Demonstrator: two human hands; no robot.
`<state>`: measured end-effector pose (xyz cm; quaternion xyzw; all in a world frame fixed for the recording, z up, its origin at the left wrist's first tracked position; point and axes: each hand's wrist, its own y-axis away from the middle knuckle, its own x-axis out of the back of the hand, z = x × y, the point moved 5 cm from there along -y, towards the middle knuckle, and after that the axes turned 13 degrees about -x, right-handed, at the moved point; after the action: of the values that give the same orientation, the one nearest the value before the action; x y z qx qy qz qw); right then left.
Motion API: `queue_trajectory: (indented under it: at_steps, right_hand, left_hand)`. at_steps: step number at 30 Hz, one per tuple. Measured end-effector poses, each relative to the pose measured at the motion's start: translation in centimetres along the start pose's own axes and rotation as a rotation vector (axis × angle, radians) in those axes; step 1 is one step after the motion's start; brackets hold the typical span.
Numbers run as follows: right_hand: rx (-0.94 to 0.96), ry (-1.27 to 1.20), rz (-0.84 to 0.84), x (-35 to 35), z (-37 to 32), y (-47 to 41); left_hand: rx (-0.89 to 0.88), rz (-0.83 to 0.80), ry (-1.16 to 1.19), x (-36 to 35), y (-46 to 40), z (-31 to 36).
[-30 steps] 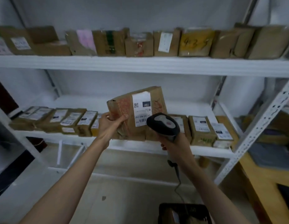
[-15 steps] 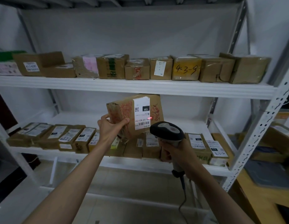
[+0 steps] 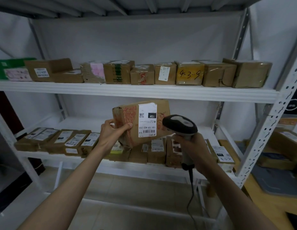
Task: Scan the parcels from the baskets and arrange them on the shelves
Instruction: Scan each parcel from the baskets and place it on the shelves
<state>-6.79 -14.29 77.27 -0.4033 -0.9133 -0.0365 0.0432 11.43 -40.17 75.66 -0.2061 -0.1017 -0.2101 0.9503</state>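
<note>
My left hand [image 3: 113, 132] grips the left end of a brown cardboard parcel [image 3: 127, 120] with red print and a white label reading 15H. The parcel is held tilted in the air in front of the middle shelf [image 3: 45, 156]. My right hand [image 3: 192, 146] holds a black and grey barcode scanner [image 3: 180, 124] by its handle. The scanner's head points at the parcel's label from the right, close to it. Its cable hangs down below my wrist.
The upper shelf [image 3: 136, 92] carries a full row of brown parcels, one marked 4-3-9 [image 3: 189, 74]. Several flat labelled parcels line the middle shelf. A white perforated upright [image 3: 267, 135] stands at the right. Beyond it are more boxes and a wooden surface [image 3: 267, 201].
The view has tilted upward, showing more of the upper shelf. The red scan dot seen on the label half a second ago is gone. Both hands keep their hold.
</note>
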Motion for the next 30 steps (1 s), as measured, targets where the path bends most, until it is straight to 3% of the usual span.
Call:
queue_trajectory:
  at_steps: [5, 15, 30]
  right_hand:
    - [0.125, -0.018, 0.097, 0.8, -3.8, -0.8]
    - [0.297, -0.119, -0.012, -2.0, -12.2, -0.9]
    - [0.422, -0.134, -0.348, -20.8, -25.0, -1.1]
  left_hand:
    - [-0.032, -0.102, 0.101, 1.6, 1.0, 3.6]
    - [-0.105, -0.113, 0.119, 6.7, -0.8, 10.4]
    - [-0.070, 0.256, 0.088, 24.4, -3.9, 12.3]
